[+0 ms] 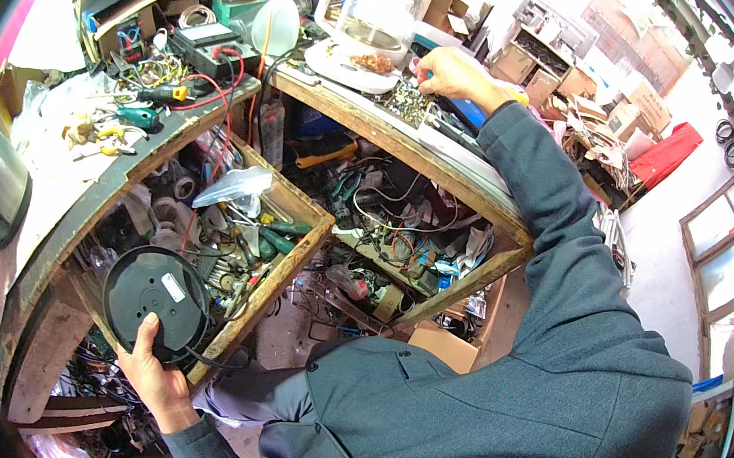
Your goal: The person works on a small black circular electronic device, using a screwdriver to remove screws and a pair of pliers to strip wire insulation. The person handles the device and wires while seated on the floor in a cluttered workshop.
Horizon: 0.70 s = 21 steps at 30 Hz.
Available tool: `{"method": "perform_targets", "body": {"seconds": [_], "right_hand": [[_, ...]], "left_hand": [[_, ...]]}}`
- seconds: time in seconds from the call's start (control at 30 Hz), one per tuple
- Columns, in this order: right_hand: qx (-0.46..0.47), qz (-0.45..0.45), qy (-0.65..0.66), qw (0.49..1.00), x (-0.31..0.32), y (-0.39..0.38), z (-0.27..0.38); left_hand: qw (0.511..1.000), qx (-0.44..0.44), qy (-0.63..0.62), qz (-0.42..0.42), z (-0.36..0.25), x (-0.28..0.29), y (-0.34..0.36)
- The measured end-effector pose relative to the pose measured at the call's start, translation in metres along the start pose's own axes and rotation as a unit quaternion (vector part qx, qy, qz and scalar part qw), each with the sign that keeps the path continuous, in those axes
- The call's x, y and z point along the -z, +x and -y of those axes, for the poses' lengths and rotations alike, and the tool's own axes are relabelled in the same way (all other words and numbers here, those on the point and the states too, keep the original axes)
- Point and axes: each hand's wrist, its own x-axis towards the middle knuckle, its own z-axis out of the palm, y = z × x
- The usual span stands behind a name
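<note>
Left hand [155, 366] grips a round black appliance base [155, 303] by its lower rim, underside facing up, held over the front edge of an open wooden drawer [297, 246] full of tools and wire. A dark cord hangs from the base.

Right hand [451, 73] is stretched to the bench [354, 113], fingers closed on something small; item not resolvable. It sits over a heap of small metal parts [407, 102] at the bench's front edge, just beside a clear glass kettle [378, 10] on a white base. Green-handled screwdriver [137, 118] lies on the bench's left part.
</note>
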Motion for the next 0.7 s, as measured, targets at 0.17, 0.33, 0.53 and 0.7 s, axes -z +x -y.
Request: {"method": "perform_targets", "body": {"seconds": [0.17, 0.33, 0.53, 0.7], "right_hand": [[0.002, 0.002, -0.007, 1.000, -0.005, 0.000, 0.003], [0.060, -0.017, -0.004, 0.998, -0.008, -0.001, -0.002], [0.086, 0.000, -0.021, 0.996, -0.010, -0.003, 0.002], [0.057, -0.055, 0.041, 0.996, -0.011, 0.010, -0.002]], "left_hand": [[1.000, 0.006, 0.004, -0.006, -0.001, 0.001, -0.001], [1.000, 0.009, 0.003, -0.004, 0.001, 0.002, 0.001], [1.000, 0.003, 0.001, 0.002, -0.001, -0.005, -0.001], [1.000, 0.001, 0.008, -0.008, 0.002, 0.000, 0.005]]}}
